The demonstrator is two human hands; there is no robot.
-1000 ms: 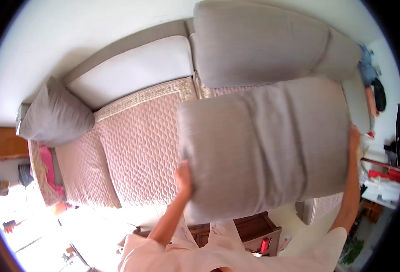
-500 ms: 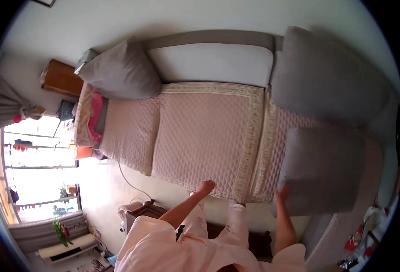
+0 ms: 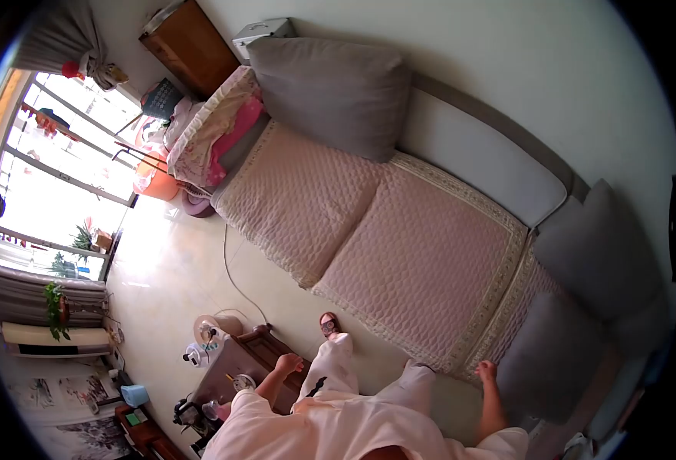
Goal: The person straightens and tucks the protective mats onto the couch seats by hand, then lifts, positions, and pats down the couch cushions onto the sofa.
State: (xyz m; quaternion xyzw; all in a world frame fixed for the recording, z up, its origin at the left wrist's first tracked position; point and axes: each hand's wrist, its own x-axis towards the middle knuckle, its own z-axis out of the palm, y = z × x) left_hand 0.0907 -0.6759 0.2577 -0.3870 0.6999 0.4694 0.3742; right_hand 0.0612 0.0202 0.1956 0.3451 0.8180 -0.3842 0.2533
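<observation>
My left hand (image 3: 289,363) hangs beside my leg, over the edge of the brown wooden table (image 3: 265,349). It is empty, its fingers loosely bent and small in view. My right hand (image 3: 488,371) is at the front edge of the sofa, close to a grey square cushion (image 3: 552,356). Nothing shows in it, and its fingers are slightly apart. A pink quilted sofa cover (image 3: 430,261) with a patterned border lies over the seats. One large grey cushion (image 3: 330,92) leans on the backrest at the far left; another grey cushion (image 3: 602,249) stands at the right end.
Pink floral fabric (image 3: 219,138) covers the sofa's left arm. An orange bucket (image 3: 156,178) stands by the bright window. A thin cable (image 3: 234,280) crosses the tiled floor, and my slippered foot (image 3: 328,324) is between table and sofa.
My view has turned and shifted left, so more of the floor and table shows. My left hand has swung back from the sofa edge to the table. My right hand has come off the grey cushion.
</observation>
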